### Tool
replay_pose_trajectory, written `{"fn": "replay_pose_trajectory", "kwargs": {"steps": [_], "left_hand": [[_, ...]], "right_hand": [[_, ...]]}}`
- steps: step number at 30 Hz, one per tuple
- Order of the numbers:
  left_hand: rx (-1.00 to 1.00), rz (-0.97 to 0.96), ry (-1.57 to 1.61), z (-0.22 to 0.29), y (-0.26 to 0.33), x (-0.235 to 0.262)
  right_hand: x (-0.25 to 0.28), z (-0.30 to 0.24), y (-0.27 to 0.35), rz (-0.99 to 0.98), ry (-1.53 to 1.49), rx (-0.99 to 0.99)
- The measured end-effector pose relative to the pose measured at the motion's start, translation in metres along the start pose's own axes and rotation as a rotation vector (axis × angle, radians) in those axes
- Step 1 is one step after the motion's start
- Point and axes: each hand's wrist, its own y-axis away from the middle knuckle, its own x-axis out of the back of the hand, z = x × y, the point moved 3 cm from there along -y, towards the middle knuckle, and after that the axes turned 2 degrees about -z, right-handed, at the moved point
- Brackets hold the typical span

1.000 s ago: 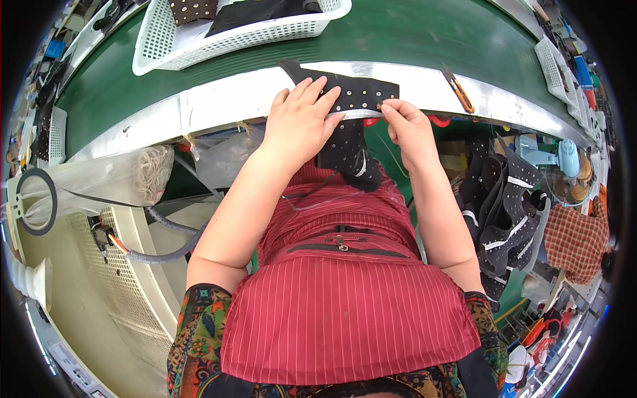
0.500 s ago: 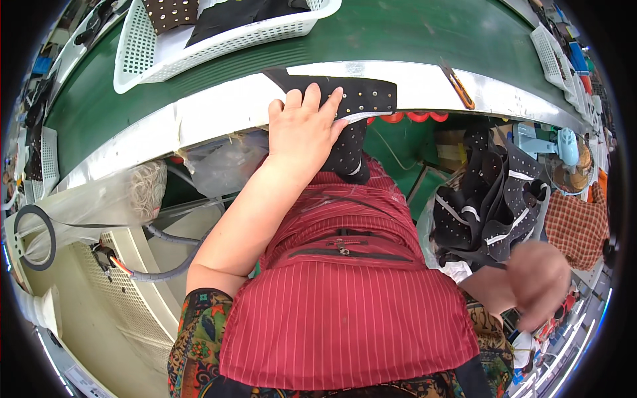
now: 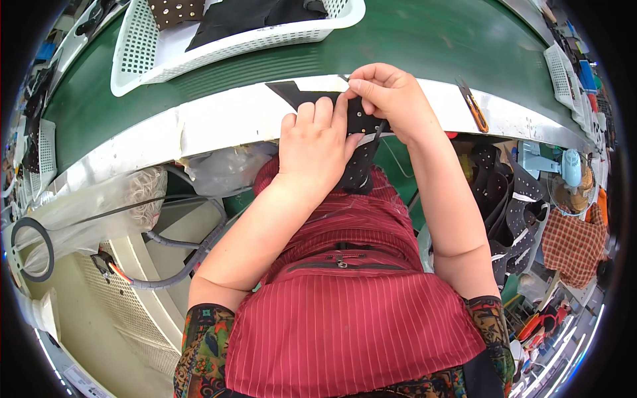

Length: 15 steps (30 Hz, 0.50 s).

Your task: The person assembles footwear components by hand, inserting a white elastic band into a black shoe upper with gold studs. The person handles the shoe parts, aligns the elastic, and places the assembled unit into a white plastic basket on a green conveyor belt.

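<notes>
On the white edge of the bench lies a black studded piece of material (image 3: 362,123), with one pointed end sticking out to the left and a part hanging down toward my lap. My left hand (image 3: 313,142) rests on it, fingers stretched and lying flat, thumb out to the side. Just right of it, my right hand (image 3: 397,101) is closed in a pinch above the piece, its fingertips meeting my left index finger. What the pinch holds is too small to make out. A narrow dark strip (image 3: 379,131) runs down below my right hand.
Orange-handled thread snips (image 3: 475,111) lie on the white edge (image 3: 225,109) at the right. A white basket (image 3: 242,60) with dark pieces stands on the green surface (image 3: 424,46). Below right hang more black studded strips (image 3: 507,199), near a light-blue fan (image 3: 570,167).
My right hand has come from low on the right, away from the bench, up to the black piece and pinches there. My left hand stays on the piece, its fingers slightly shifted.
</notes>
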Motion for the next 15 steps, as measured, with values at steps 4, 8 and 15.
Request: {"fn": "replay_pose_trajectory", "kwargs": {"steps": [4, 8, 15], "left_hand": [[-0.017, 0.018, 0.064, -0.009, -0.004, -0.003], [-0.127, 0.153, 0.06, -0.026, 0.002, -0.005], [-0.192, 0.317, 0.275, -0.056, 0.008, -0.013]], "right_hand": [[0.011, 0.012, -0.01, 0.09, -0.192, -0.043], [0.008, 0.013, -0.01, 0.047, -0.101, -0.025], [-0.007, 0.006, -0.013, -0.026, 0.308, -0.012]]}}
